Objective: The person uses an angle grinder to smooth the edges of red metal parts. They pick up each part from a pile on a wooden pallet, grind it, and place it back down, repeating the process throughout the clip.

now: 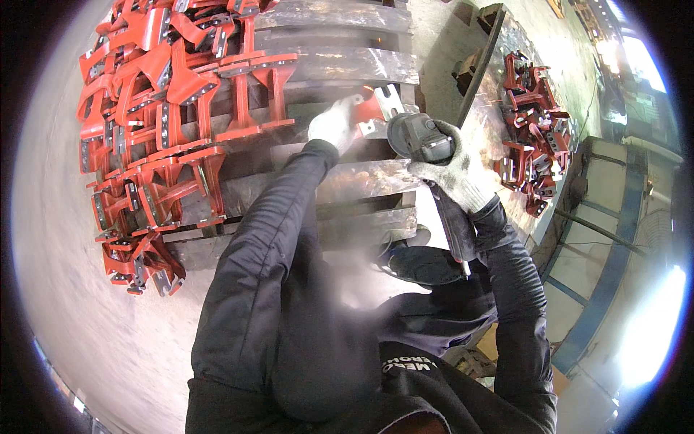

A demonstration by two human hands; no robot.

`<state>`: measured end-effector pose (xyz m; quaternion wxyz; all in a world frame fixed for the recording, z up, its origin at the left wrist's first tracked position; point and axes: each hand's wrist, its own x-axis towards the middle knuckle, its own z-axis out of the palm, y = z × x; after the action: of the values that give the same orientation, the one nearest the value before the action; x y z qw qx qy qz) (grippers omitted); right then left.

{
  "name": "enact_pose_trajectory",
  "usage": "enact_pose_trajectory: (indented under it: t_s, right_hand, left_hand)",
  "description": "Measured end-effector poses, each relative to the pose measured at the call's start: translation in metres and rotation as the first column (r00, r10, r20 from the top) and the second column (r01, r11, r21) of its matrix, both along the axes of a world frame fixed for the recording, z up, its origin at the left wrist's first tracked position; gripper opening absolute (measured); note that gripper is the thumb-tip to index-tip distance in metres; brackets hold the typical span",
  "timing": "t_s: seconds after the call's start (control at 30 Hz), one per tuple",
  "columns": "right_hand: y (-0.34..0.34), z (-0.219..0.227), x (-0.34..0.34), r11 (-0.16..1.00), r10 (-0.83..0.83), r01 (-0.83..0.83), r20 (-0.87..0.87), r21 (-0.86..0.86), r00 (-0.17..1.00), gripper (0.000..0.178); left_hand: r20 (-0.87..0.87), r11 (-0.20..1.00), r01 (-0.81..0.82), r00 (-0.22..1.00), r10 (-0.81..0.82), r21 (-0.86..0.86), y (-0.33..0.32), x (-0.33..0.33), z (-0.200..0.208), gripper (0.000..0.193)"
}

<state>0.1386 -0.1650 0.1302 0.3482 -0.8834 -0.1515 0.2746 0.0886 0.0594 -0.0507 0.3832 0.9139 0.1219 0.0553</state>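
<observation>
hands [332, 129] [457, 170] on red-and-silver bracket [369, 111], dark grinder [419, 137]

At mid-frame, whether the grinder [425, 137] touches the red bracket [369, 110] cannot be told; the fingers [350, 105] of the left hand [332, 126] blur against it. The top edge cuts off the pallet [332, 59] and the red parts [189, 85] at upper left. Pale haze [354, 278] blurs the lower centre; glare [656, 329] whitens the lower right.
</observation>
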Motion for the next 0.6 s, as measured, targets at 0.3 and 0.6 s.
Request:
enact_pose_trajectory:
  t_s: [0.3,0.6]
  right_hand:
    - [0.048,-0.008,0.033,0.999,0.050,-0.052,0.165,0.009,0.985,0.094]
    - [0.028,0.006,0.023,0.995,0.063,-0.065,0.036,0.071,0.997,0.095]
  left_hand:
    - [-0.189,0.998,0.060,0.980,-0.059,0.002,0.002,0.003,0.005,0.053]
    - [-0.247,0.998,0.061,0.967,-0.056,0.015,0.003,0.005,0.006,0.052]
